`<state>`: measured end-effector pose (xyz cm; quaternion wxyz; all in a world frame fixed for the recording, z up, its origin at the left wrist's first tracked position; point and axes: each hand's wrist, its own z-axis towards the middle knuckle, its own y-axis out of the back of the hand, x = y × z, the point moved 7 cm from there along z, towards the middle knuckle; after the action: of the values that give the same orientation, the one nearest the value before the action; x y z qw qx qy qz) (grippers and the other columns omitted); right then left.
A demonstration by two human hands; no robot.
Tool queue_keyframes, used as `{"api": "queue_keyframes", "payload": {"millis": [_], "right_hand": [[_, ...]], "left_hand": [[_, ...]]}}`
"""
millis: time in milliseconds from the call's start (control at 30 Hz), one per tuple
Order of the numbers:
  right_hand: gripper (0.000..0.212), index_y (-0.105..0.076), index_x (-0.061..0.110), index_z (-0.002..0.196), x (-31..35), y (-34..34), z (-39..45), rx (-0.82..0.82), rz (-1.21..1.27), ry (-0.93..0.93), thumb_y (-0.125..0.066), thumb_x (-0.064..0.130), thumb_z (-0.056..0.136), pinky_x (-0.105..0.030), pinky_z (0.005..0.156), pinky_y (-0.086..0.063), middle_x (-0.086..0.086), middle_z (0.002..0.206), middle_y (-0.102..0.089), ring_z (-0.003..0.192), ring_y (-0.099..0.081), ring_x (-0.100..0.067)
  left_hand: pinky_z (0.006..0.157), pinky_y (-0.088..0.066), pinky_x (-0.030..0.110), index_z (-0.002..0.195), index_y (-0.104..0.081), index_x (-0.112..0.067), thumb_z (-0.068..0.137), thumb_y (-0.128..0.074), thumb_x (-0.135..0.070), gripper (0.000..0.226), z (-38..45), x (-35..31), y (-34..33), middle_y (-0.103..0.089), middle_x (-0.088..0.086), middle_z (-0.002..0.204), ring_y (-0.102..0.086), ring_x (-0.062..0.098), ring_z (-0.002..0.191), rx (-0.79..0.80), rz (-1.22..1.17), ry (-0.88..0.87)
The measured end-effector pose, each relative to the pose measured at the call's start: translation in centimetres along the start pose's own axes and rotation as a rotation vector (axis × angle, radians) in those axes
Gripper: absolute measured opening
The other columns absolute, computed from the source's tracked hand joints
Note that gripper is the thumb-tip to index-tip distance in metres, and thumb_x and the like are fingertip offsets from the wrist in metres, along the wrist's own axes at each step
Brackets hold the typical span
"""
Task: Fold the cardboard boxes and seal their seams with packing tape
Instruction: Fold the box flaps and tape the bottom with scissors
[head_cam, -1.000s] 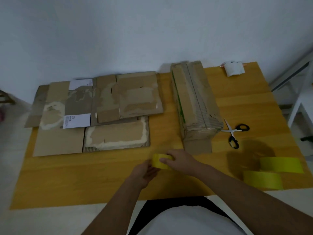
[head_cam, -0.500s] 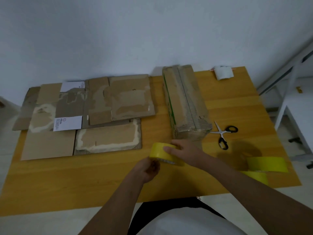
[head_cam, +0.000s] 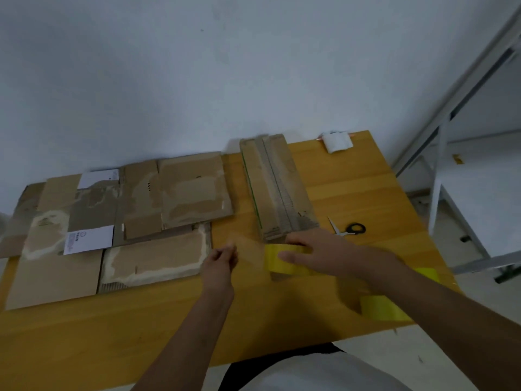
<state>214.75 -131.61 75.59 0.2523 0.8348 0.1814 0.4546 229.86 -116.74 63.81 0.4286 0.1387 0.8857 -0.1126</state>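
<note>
My right hand (head_cam: 318,253) grips a yellow packing tape roll (head_cam: 277,262) just above the wooden table (head_cam: 141,328), in front of a long folded cardboard box (head_cam: 277,190). My left hand (head_cam: 221,259) is a short way left of the roll, its fingertips pinched together. A faint translucent strip of tape seems to stretch from those fingertips to the roll. Several flattened cardboard boxes (head_cam: 127,221) lie overlapping on the left half of the table.
Black-handled scissors (head_cam: 351,229) lie right of the long box. Two more yellow tape rolls (head_cam: 383,309) (head_cam: 427,273) sit by the table's front right corner. A small white object (head_cam: 337,141) is at the far right edge. A white metal frame (head_cam: 451,193) stands right of the table.
My hands have moved apart: the left one went left, away from the roll, while the right carried the roll right, toward the long box's near end. The view has shifted too.
</note>
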Motion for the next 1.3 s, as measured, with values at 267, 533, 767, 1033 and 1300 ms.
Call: {"api": "queue_keyframes", "payload": {"millis": [267, 533, 767, 1033, 1300], "right_hand": [[0.082, -0.047, 0.018, 0.142, -7.0, 6.3, 0.0, -0.071, -0.463, -0.369, -0.043, 0.076, 0.084, -0.037, 0.095, -0.044, -0.004, 0.142, -0.050, 0.126, -0.050, -0.023], [0.060, -0.051, 0.014, 0.137, -9.8, 7.0, 1.3, -0.029, -0.580, -0.353, -0.038, 0.058, 0.098, -0.037, 0.092, -0.049, -0.007, 0.132, -0.057, 0.116, -0.056, -0.025], [0.074, -0.063, 0.017, 0.127, -11.0, 7.2, 3.2, -0.100, -0.600, -0.291, -0.034, 0.074, 0.089, -0.038, 0.085, -0.054, -0.006, 0.113, -0.068, 0.102, -0.063, -0.023], [0.082, -0.070, 0.006, 0.110, -12.9, 6.2, 4.8, -0.097, -0.582, -0.318, -0.034, 0.076, 0.088, -0.038, 0.076, -0.056, -0.012, 0.102, -0.071, 0.090, -0.067, -0.024], [0.080, -0.063, 0.010, 0.124, -13.4, 4.4, 5.4, -0.022, -0.492, -0.363, -0.034, 0.076, 0.088, -0.037, 0.084, -0.053, -0.008, 0.115, -0.066, 0.102, -0.062, -0.022]], "left_hand": [[0.073, -0.053, 0.023, 0.082, -0.063, -0.009, 0.096, -0.061, -0.011, 0.014, -2.4, -0.6, -3.6, -0.062, 0.000, 0.078, -0.061, 0.011, 0.075, -0.043, -0.145, -0.080], [0.080, -0.052, 0.028, 0.090, -0.063, -0.011, 0.100, -0.054, -0.015, 0.014, -4.1, 2.7, -6.1, -0.062, 0.002, 0.085, -0.060, 0.015, 0.080, -0.042, -0.284, 0.001], [0.085, -0.052, 0.029, 0.087, -0.063, -0.013, 0.097, -0.059, -0.012, 0.011, -3.9, 3.8, -6.2, -0.060, 0.002, 0.084, -0.059, 0.016, 0.082, -0.131, -0.294, 0.039], [0.096, -0.049, 0.034, 0.109, -0.055, -0.012, 0.093, -0.067, -0.021, 0.022, -3.2, 4.4, -7.5, -0.058, -0.005, 0.100, -0.057, 0.016, 0.100, -0.119, -0.173, 0.041], [0.108, -0.041, 0.038, 0.090, -0.052, -0.015, 0.092, -0.067, -0.016, 0.016, -1.4, 4.5, -6.4, -0.057, -0.008, 0.098, -0.055, 0.021, 0.112, -0.145, -0.119, 0.021]]}}
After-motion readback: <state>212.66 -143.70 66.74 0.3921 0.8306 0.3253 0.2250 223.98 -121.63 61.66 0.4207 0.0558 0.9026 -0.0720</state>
